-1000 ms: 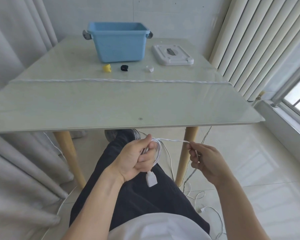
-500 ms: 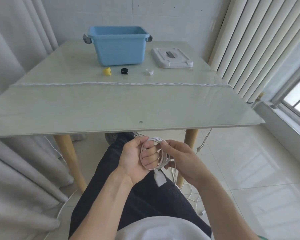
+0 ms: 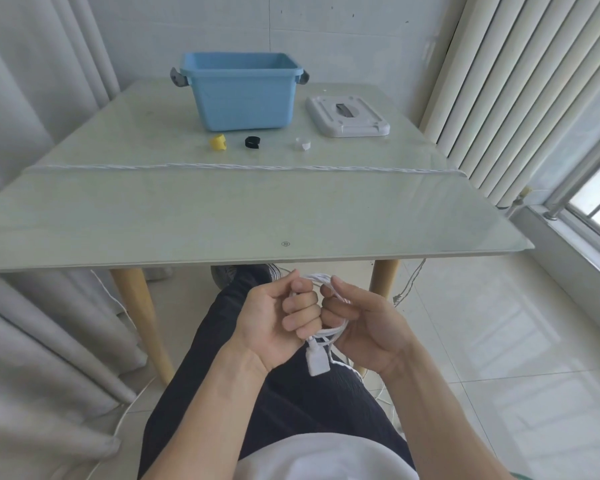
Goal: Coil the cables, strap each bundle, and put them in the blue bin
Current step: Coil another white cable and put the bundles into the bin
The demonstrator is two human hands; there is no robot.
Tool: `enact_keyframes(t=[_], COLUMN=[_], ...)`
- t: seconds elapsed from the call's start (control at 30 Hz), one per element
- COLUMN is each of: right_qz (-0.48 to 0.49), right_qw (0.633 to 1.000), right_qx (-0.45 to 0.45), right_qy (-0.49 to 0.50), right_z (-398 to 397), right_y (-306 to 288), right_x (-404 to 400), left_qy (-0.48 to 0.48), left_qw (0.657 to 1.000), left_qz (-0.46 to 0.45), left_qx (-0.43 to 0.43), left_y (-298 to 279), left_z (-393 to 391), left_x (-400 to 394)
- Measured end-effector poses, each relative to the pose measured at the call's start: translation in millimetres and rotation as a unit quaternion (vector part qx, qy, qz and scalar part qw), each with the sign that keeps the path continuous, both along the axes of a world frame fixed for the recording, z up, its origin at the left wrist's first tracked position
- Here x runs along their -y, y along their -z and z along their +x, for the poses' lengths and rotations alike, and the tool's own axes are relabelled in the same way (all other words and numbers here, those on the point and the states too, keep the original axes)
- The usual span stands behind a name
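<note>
Your left hand point(image 3: 278, 320) sits below the near table edge, above your lap, fingers curled tight around a small white cable coil point(image 3: 329, 336). The cable's white plug point(image 3: 315, 360) hangs just under that fist. Your right hand point(image 3: 364, 322) is pressed up beside the left, fingers curled round the same coil, a strand of it crossing the knuckles. More white cable trails on the floor point(image 3: 499, 358) under your right forearm. On the table point(image 3: 187, 216), going left to right: another white cable point(image 3: 243, 167) lies stretched straight across the full width; behind it, a yellow strap point(image 3: 217, 142), a black strap point(image 3: 252, 142) and a pale strap point(image 3: 302, 145) sit in a row, apart from each other. The blue bin point(image 3: 239, 93) stands upright at the far side behind the yellow and black straps; what's inside can't be seen. Its white lid point(image 3: 347, 116) lies flat just right of the bin.
</note>
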State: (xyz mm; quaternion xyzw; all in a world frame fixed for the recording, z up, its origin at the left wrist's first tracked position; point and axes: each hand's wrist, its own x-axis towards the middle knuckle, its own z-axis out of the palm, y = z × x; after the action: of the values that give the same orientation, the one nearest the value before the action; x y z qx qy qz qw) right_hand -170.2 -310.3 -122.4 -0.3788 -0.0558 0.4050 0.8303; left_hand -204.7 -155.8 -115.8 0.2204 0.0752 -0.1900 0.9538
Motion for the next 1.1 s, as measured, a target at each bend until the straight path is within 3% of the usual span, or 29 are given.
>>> enact_keyframes(t=[0.27, 0.43, 0.63, 0.83, 1.0, 1.1], right_qz=[-0.014, -0.142, -0.175, -0.342, -0.432, -0.535], right_qw=[0.997, 0.989, 0.979, 0.899, 0.843, 0.786], right_qx=[-0.072, 0.024, 0.102, 0.270, 0.306, 0.308], right_qy=[0.023, 0.039, 0.027, 0.050, 0.092, 0.000], right_z=[6.3, 5.2, 0.1, 5.8, 10.5, 5.2], right_y=[2.5, -12.3, -14.1, -18.2, -12.5, -3.6], right_x=[-1.7, -7.3, -7.0, 26.5, 42.5, 38.7], left_qy=[-0.032, -0.013, -0.076, -0.190, -0.316, -0.328], left_qw=[0.997, 1.000, 0.992, 0.973, 0.944, 0.936], left_qz=[-0.054, 0.015, 0.092, 0.091, -0.064, -0.121], left_qx=[-0.038, -0.018, -0.038, -0.095, -0.076, -0.043], left_y=[-3.3, -0.3, -0.9, 8.8, 19.8, 24.6], left_z=[-0.2, 1.3, 4.2, 8.4, 8.9, 13.7], left_x=[3.0, -2.9, -16.0, -32.4, -40.2, -40.2])
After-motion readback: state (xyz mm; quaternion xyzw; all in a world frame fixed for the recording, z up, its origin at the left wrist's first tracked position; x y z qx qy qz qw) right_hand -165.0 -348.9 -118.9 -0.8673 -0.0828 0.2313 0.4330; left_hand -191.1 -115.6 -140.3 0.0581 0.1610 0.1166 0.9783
